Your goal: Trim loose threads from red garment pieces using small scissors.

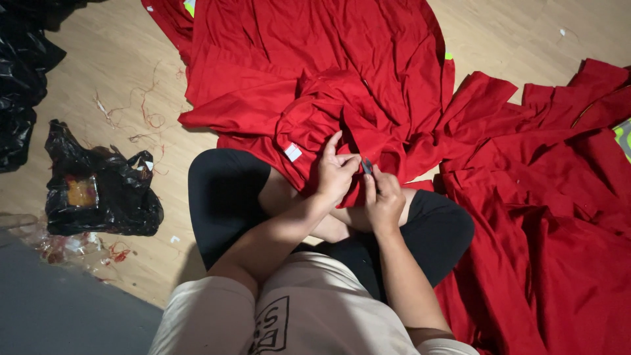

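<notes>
I sit cross-legged on a wooden floor with a red garment [315,98] spread over my knees. My left hand [335,172] pinches a fold of the red cloth near a small white label [292,152]. My right hand [383,197] holds a small dark thread cutter [367,167], its tip against the cloth between the two hands. The blades are mostly hidden by my fingers.
More red fabric [545,197] is heaped on my right. A black plastic bag [98,187] lies on the floor to my left, with loose red threads [148,112] scattered beyond it. Another black bag [20,72] sits at the far left edge.
</notes>
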